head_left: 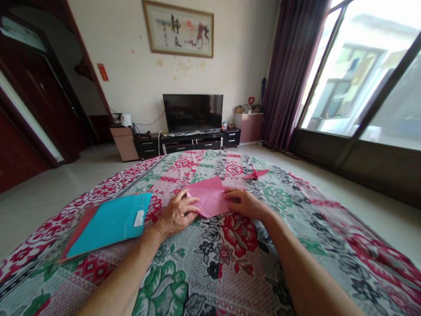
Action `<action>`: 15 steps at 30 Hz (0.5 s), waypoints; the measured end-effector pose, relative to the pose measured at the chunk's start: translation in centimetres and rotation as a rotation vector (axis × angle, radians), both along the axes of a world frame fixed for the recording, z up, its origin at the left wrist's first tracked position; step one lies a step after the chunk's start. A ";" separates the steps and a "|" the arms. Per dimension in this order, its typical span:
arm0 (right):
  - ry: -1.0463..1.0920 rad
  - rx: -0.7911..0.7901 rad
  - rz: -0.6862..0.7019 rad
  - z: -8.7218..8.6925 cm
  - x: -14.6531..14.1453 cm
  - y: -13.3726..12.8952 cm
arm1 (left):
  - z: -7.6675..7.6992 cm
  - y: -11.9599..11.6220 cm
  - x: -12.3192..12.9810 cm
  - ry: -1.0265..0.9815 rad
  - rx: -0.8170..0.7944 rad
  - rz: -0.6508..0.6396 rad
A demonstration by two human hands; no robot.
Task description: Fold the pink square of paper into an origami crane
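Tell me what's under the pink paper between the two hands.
The flowered tablecloth shows around the edges of the pink paper. Whatever is directly beneath the sheet is covered and cannot be seen.

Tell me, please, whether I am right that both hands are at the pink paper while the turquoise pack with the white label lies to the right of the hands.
Not quite: the head view shows the turquoise pack to the left of the hands. The left hand and right hand are indeed at the pink paper.
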State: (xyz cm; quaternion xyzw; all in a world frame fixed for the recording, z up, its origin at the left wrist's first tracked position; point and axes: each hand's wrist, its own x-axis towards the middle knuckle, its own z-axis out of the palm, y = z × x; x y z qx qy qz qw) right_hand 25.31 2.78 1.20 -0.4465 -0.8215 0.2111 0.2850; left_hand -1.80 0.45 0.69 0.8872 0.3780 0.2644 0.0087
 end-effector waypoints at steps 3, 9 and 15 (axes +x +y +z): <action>-0.008 0.019 -0.041 0.0 0.2 -0.1 | -0.4 0.5 0.1 -0.025 -0.050 0.009; -0.024 0.029 -0.041 0.2 0.6 -0.3 | -0.8 1.1 0.4 -0.203 -0.134 0.042; -0.077 0.063 -0.032 0.2 0.1 -0.3 | 0.0 0.6 0.6 -0.233 -0.147 0.027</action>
